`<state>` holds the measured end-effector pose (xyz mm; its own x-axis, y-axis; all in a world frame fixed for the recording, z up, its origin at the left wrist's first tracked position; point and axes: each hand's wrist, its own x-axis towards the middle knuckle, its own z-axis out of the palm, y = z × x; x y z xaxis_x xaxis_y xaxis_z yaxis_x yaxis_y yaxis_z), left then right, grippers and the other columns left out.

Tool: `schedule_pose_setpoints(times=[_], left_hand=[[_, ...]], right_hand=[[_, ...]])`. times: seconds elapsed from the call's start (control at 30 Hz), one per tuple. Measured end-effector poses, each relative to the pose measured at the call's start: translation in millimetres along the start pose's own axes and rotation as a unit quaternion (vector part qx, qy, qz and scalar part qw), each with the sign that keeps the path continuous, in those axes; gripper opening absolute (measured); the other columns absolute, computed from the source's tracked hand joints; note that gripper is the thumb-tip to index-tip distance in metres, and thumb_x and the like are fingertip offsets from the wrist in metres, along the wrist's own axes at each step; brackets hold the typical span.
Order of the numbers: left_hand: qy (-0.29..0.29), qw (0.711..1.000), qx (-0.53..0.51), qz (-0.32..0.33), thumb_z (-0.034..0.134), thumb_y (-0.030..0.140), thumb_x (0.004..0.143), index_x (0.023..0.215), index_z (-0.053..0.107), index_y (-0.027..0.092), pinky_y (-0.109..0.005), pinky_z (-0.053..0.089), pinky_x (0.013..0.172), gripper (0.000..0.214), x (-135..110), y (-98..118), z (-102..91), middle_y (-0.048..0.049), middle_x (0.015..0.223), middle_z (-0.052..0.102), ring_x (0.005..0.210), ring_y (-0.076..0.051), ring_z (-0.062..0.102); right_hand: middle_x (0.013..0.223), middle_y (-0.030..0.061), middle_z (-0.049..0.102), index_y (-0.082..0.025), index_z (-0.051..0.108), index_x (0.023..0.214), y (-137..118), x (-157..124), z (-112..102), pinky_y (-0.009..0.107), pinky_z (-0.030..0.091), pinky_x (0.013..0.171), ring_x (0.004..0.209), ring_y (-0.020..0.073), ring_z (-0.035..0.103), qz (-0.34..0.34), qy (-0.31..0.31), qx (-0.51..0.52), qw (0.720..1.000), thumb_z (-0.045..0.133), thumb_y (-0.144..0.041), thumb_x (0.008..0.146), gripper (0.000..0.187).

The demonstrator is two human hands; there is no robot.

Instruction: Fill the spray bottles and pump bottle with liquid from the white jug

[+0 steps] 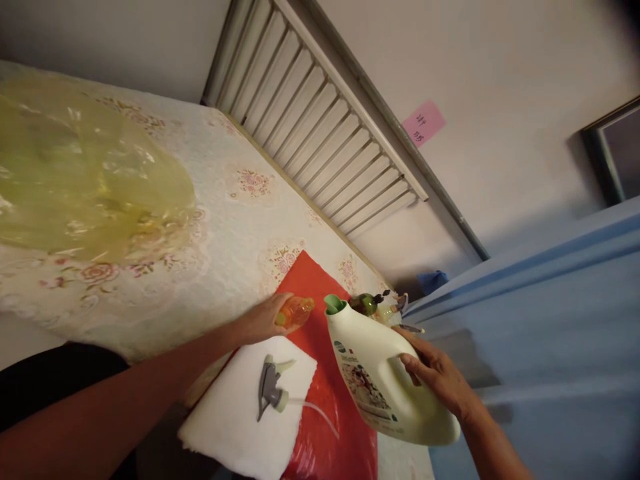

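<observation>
My left hand [263, 320] is closed around a small clear orange bottle [296, 311] that stands on a red plastic sheet [330, 400]. My right hand [436, 375] grips the handle of a large cream detergent jug [385, 380], tilted so its open green spout [333, 305] points toward the orange bottle's mouth. The spout and bottle are a little apart. A grey trigger sprayer head [271, 389] with its dip tube lies on a white cloth [250, 413], detached.
The mattress [220, 220] has a floral cover, with a yellowish plastic bag [75, 173] at the far left. Other small bottles [373, 305] stand behind the jug. A slatted frame [320, 120] leans on the wall; blue fabric [540, 333] fills the right.
</observation>
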<state>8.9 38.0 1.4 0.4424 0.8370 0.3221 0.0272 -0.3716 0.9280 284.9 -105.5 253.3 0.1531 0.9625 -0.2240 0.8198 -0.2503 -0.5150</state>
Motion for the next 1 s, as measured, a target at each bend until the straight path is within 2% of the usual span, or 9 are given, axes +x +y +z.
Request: schedule_pose_setpoints(times=[0.17, 0.3, 0.57, 0.7, 0.83, 1.0], left_hand=[[-0.007, 1.0, 0.019, -0.001, 0.072, 0.036, 0.069, 0.131, 0.048, 0.025, -0.041, 0.05, 0.092, 0.068, -0.3, -10.3, 4.9, -0.0095, 0.123, 0.062, 0.109, -0.03, 0.062], [-0.015, 0.999, 0.038, 0.005, 0.072, 0.033, 0.069, 0.136, 0.044, 0.024, -0.044, 0.047, 0.098, 0.073, 0.2, -16.1, 6.7, -0.0127, 0.132, 0.057, 0.119, -0.033, 0.057], [0.024, 0.999, 0.017, 0.014, 0.071, 0.042, 0.071, 0.124, 0.055, 0.021, -0.043, 0.05, 0.09, 0.059, -0.8, 2.3, 4.8, -0.0113, 0.115, 0.066, 0.105, -0.031, 0.064], [0.026, 0.999, 0.028, 0.019, 0.072, 0.045, 0.072, 0.116, 0.059, 0.021, -0.04, 0.051, 0.086, 0.052, -0.2, 3.3, 6.0, -0.01, 0.108, 0.068, 0.1, -0.03, 0.066], [0.019, 0.998, 0.04, 0.036, 0.069, 0.051, 0.076, 0.116, 0.056, 0.023, -0.037, 0.053, 0.082, 0.051, 0.8, -4.0, 9.2, -0.0077, 0.105, 0.068, 0.095, -0.026, 0.066], [0.017, 0.998, 0.044, 0.039, 0.07, 0.049, 0.076, 0.126, 0.05, 0.023, -0.04, 0.052, 0.088, 0.06, 0.0, -14.6, 11.1, -0.0099, 0.112, 0.066, 0.1, -0.027, 0.064]], right_hand=[[0.081, 0.0011, 0.067, -0.021, 0.056, 0.136, -2.3, 5.7, -2.3, 0.026, 0.043, 0.054, 0.055, 0.0117, 0.05, 0.012, -0.022, -0.018, 1.0, 0.063, -0.048, 0.083, 0.06], [0.091, 0.0024, 0.069, -0.022, 0.058, 0.135, -8.3, 8.0, -3.1, 0.026, 0.044, 0.053, 0.056, 0.0117, 0.05, 0.009, -0.03, -0.017, 0.999, 0.065, -0.046, 0.082, 0.058], [0.097, 0.004, 0.07, -0.023, 0.061, 0.132, -20.1, 12.1, -0.6, 0.024, 0.044, 0.05, 0.058, 0.0123, 0.052, 0.021, -0.039, -0.032, 0.998, 0.066, -0.046, 0.079, 0.058], [0.098, 0.0039, 0.07, -0.024, 0.061, 0.132, -26.9, 13.7, -2.3, 0.025, 0.045, 0.051, 0.061, 0.0139, 0.054, 0.019, -0.051, -0.059, 0.997, 0.064, -0.049, 0.08, 0.057], [0.095, 0.0039, 0.069, -0.023, 0.057, 0.136, -37.0, 14.1, -6.1, 0.026, 0.046, 0.054, 0.062, 0.0135, 0.053, 0.02, -0.067, -0.109, 0.992, 0.06, -0.052, 0.084, 0.06], [0.081, 0.0037, 0.066, -0.018, 0.052, 0.141, -46.0, 16.0, -9.2, 0.026, 0.046, 0.054, 0.07, 0.0179, 0.056, 0.014, -0.086, -0.127, 0.988, 0.056, -0.055, 0.086, 0.067]])
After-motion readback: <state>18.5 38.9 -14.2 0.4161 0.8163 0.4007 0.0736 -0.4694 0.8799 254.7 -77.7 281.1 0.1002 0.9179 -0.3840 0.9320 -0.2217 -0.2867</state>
